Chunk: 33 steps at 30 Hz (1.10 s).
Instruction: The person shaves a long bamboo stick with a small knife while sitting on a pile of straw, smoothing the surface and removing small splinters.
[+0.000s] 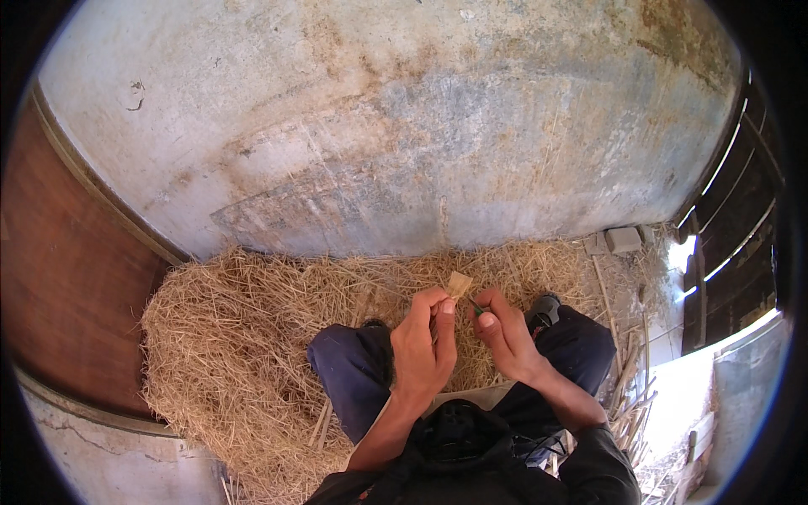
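Observation:
A small flat tan piece [459,284], looking like wood or bamboo, sticks up from the pinched fingers of my left hand [423,341]. My right hand [507,337] is close beside it, closed on a thin green-handled tool [478,309]. The tool's dark slim tip points toward the tan piece; whether the two touch, I cannot tell. What kind of tool it is does not show. Both hands are held up between my knees, above the straw [337,299].
Straw is heaped thickest on the left, beside a brown wooden panel [76,278]. A stained wall [404,160] rises ahead. On the right are a grey block [623,241], thin sticks [608,307] and dark slatted boards [741,227]. My shoe [545,310] rests near the right hand.

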Tool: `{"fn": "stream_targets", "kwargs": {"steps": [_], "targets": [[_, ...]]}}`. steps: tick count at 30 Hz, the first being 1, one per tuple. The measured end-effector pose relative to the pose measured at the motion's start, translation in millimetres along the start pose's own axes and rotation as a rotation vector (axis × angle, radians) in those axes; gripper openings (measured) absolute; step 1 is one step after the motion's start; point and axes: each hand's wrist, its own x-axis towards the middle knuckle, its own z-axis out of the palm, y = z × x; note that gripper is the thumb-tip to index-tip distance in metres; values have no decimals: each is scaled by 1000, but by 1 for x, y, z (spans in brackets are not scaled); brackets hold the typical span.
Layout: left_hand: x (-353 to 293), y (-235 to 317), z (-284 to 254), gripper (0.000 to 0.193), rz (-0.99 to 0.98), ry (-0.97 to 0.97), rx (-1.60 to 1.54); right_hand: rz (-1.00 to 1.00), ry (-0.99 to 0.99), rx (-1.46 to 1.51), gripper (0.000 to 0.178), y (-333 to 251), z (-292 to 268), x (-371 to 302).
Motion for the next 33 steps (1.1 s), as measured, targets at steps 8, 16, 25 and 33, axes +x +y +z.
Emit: {"fn": "stream_targets", "kwargs": {"steps": [8,16,25,33], "targets": [[-1,4,2,11,-8,-21,-3,64,-34,-70,29,-8,2,0],[-2,1,4,11,15,-17,-8,42,11,-107,27,-11,5,-1],[-1,5,2,12,-21,-39,13,17,54,-170,24,-11,7,-3],[-5,-3,7,10,64,41,46,-62,114,-488,18,-9,14,-2]]}}
